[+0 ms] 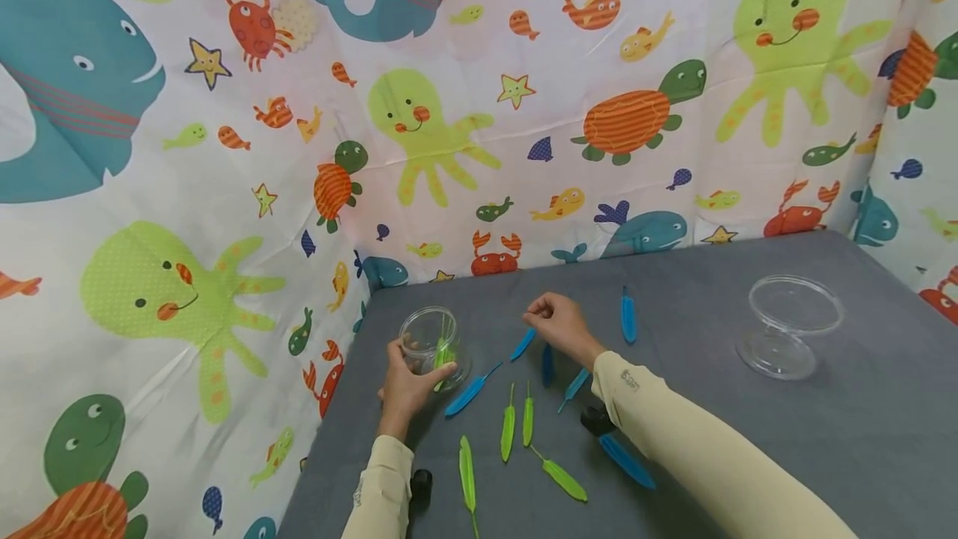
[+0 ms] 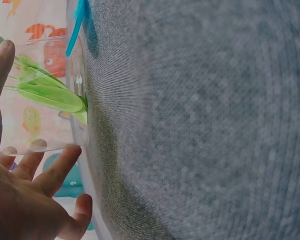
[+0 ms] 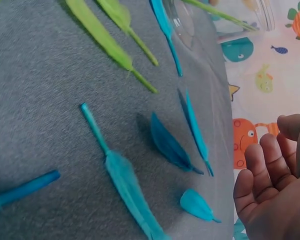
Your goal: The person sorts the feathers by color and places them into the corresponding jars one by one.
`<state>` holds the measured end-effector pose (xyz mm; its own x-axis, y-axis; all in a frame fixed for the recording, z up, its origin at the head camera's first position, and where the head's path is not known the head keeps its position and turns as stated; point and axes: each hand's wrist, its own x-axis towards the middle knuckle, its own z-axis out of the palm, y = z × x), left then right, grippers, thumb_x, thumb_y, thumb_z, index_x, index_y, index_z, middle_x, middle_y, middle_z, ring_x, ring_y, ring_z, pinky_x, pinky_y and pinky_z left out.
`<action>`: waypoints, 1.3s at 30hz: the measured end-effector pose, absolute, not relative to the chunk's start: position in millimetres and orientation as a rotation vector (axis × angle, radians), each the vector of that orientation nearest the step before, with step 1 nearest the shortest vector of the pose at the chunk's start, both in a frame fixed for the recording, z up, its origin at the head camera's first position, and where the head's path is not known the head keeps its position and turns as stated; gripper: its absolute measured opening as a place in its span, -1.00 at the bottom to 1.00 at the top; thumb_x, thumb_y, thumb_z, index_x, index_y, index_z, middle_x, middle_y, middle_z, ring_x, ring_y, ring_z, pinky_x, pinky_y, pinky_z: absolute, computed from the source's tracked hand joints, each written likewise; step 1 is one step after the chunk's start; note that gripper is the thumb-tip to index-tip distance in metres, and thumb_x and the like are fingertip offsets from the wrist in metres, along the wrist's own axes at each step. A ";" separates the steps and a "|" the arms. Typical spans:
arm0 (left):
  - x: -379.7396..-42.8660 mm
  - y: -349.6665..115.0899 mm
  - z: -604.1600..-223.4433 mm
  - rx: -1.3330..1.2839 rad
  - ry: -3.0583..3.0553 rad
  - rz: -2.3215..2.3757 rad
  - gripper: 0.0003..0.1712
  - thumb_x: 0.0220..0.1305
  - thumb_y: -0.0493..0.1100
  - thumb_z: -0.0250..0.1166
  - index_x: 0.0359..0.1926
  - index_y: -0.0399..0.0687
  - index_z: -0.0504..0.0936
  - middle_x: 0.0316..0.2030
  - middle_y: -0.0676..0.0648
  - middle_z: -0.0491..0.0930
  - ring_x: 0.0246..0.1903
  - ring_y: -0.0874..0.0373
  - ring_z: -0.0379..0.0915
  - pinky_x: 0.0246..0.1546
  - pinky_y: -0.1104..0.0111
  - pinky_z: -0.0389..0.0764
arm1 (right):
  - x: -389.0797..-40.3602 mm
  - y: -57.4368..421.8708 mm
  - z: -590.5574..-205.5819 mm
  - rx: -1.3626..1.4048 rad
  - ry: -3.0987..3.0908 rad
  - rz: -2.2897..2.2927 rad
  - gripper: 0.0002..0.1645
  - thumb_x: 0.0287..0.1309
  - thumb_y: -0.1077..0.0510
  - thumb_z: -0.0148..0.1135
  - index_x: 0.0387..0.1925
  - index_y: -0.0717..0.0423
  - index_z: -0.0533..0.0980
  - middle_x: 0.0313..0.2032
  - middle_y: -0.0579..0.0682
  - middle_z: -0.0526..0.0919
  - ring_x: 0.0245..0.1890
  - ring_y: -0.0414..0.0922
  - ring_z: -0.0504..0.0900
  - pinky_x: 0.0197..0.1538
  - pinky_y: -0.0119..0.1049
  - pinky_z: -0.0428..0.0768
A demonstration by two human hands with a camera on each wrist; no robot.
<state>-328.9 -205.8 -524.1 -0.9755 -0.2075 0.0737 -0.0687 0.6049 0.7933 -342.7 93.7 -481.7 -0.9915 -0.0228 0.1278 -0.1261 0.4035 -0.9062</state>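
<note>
My left hand (image 1: 407, 385) grips a clear jar (image 1: 429, 324) at the table's left, thumb on one side and fingers on the other. Several green feathers (image 2: 50, 90) stand inside it, quills up. My right hand (image 1: 561, 324) hovers over the blue feathers with its fingers loosely curled. Nothing shows between its fingers in the right wrist view. Closest beneath it lies a small blue feather (image 1: 522, 344), with a darker blue feather (image 1: 548, 366) alongside. Another blue feather (image 1: 467, 396) lies right beside the jar. Nearer me are several loose green feathers (image 1: 509, 429).
A second clear jar (image 1: 795, 306) stands at the right of the grey table (image 1: 846, 439). One blue feather (image 1: 628, 316) lies beyond my right hand, another (image 1: 627, 462) under the right forearm. A sea-animal print curtain (image 1: 464, 215) hangs along the table's back and left edges.
</note>
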 end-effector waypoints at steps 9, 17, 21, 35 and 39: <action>-328.7 -206.1 -523.8 0.241 -2.677 -1.297 0.20 -0.14 0.29 0.65 0.40 0.11 0.13 0.42 -0.24 0.38 0.32 -0.23 0.44 0.20 -0.25 -0.01 | -325.8 99.4 -487.9 0.230 -2.708 1.457 -0.81 0.36 0.05 0.29 -0.19 0.11 0.59 -0.27 0.03 0.67 -0.37 -0.14 0.55 -0.28 -0.26 0.51; -328.6 -207.6 -524.7 0.228 -2.678 -1.302 0.21 -0.13 0.30 0.64 0.40 0.09 0.13 0.39 -0.26 0.42 0.32 -0.22 0.44 0.21 -0.27 -0.04 | -311.0 97.6 -498.8 0.298 -2.804 1.344 -0.84 0.32 0.03 0.33 -0.28 0.03 0.60 -0.41 -0.08 0.63 -0.52 -0.18 0.50 -0.38 -0.27 0.48; -328.2 -207.5 -524.7 0.234 -2.678 -1.306 0.20 -0.14 0.32 0.64 0.39 0.12 0.13 0.37 -0.26 0.44 0.31 -0.21 0.45 0.20 -0.25 -0.02 | -304.7 97.1 -503.5 0.316 -2.840 1.271 -0.84 0.29 0.03 0.36 -0.31 0.02 0.60 -0.43 -0.11 0.61 -0.53 -0.20 0.49 -0.40 -0.28 0.46; -328.5 -209.4 -526.5 0.206 -2.683 -1.290 0.19 -0.12 0.33 0.62 0.39 0.09 0.13 0.36 -0.25 0.43 0.31 -0.23 0.45 0.22 -0.32 -0.05 | -284.6 91.5 -511.4 0.373 -2.872 1.048 -0.75 0.19 -0.10 0.42 -0.34 -0.04 0.61 -0.49 -0.19 0.57 -0.54 -0.26 0.44 -0.24 -0.13 0.51; -329.7 -208.9 -527.9 0.210 -2.690 -1.286 0.22 -0.13 0.34 0.62 0.41 0.09 0.13 0.37 -0.26 0.43 0.31 -0.24 0.45 0.21 -0.31 -0.04 | -276.0 86.9 -517.8 0.405 -2.852 0.984 -0.72 0.16 -0.11 0.44 -0.37 -0.03 0.61 -0.53 -0.20 0.55 -0.54 -0.26 0.44 -0.08 0.09 0.55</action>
